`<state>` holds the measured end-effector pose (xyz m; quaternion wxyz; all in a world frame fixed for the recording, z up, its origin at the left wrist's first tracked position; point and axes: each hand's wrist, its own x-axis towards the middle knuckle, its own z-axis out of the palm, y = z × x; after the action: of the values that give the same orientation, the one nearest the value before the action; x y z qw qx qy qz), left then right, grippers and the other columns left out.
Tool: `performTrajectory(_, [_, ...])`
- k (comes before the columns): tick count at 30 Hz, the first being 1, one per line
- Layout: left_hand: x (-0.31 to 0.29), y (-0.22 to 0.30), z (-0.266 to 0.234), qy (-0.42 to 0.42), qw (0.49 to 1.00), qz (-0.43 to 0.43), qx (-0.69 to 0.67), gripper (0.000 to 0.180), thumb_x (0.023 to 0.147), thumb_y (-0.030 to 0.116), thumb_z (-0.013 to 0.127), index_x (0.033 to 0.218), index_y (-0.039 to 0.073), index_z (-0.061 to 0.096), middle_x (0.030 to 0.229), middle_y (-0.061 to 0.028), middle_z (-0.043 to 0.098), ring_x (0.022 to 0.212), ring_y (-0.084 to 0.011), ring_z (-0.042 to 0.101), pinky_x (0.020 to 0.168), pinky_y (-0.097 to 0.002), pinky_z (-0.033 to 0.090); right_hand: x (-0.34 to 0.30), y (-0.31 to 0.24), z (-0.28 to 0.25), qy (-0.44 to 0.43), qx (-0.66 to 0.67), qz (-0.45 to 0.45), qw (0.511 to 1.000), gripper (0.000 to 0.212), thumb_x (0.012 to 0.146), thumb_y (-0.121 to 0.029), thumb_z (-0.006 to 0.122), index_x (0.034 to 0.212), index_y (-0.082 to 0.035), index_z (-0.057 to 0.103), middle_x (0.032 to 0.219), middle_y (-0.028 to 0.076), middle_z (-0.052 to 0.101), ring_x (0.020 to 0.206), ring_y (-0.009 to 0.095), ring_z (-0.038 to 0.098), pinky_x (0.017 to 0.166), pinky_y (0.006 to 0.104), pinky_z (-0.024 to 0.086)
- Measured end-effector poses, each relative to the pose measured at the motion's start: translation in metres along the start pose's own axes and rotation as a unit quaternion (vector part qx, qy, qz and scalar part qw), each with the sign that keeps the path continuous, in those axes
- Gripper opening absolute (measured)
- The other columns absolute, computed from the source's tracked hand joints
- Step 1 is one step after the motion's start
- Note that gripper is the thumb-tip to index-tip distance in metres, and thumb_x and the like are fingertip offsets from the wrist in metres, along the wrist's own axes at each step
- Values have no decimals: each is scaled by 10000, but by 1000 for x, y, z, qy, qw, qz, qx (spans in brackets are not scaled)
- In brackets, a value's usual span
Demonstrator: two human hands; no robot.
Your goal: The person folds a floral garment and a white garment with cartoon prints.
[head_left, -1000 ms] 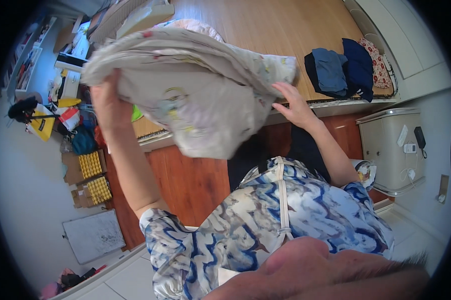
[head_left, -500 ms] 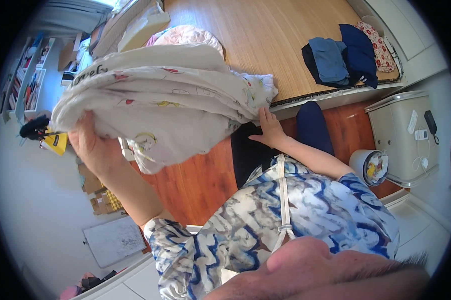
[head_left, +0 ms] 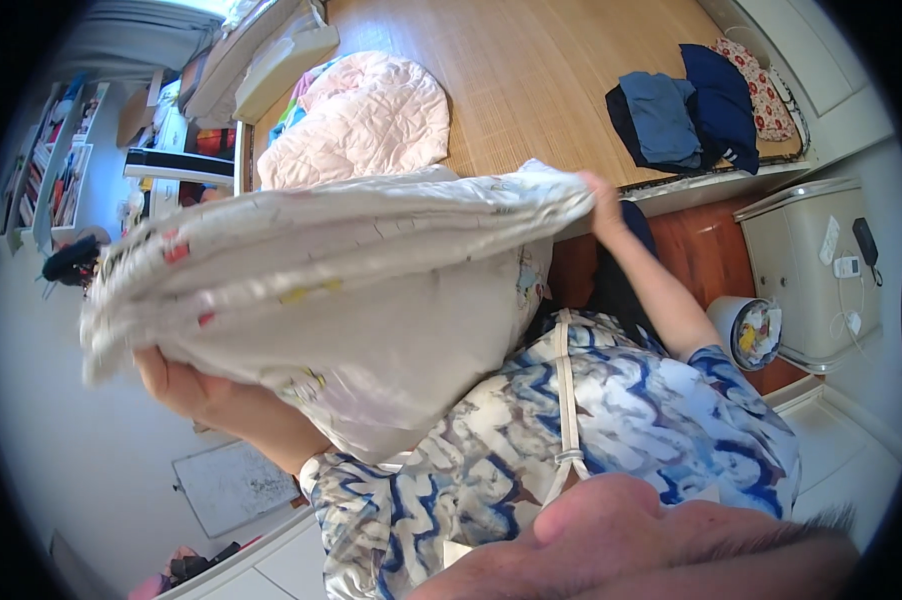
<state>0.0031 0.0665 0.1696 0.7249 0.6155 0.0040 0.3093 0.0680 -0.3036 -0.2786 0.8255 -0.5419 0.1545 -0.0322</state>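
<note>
A white quilt (head_left: 371,300) with small coloured prints is stretched between my two hands, in front of my body. It hangs down in loose folds towards my lap. At its left end my left hand (head_left: 176,385) holds the edge, with the fingers partly hidden by the cloth. My right hand (head_left: 601,208) is closed around the quilt's right corner, close to the bed's edge. The left end of the quilt is blurred by motion.
Ahead is a bed with a bamboo-like mat (head_left: 531,80). A pale pink quilted cover (head_left: 381,120) lies on its left part, folded clothes (head_left: 661,120) on its right. A waste bin (head_left: 753,335) and a beige case (head_left: 811,275) stand at my right.
My right hand has gone from lying open near the quilt to gripping its corner, further right and up. My left hand has dropped lower, and the quilt is now spread wider and nearer my body.
</note>
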Motion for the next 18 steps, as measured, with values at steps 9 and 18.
performTrajectory(9, [122,-26,97,-140,986,86,1,339,906,172,581,1184,-15,530,1152,-135,598,1042,-248,596,891,-371,495,42,-193,-58,161,-275,-289,903,212,807,23,535,962,-21,673,820,49,669,776,113,593,698,257,454])
performTrajectory(18, [88,8,39,-149,966,153,-148,316,954,250,495,1161,19,553,1157,-156,598,1050,-276,588,905,-438,494,-36,-257,-87,267,-397,-514,712,221,755,41,573,956,-7,654,909,114,664,860,230,646,787,293,485])
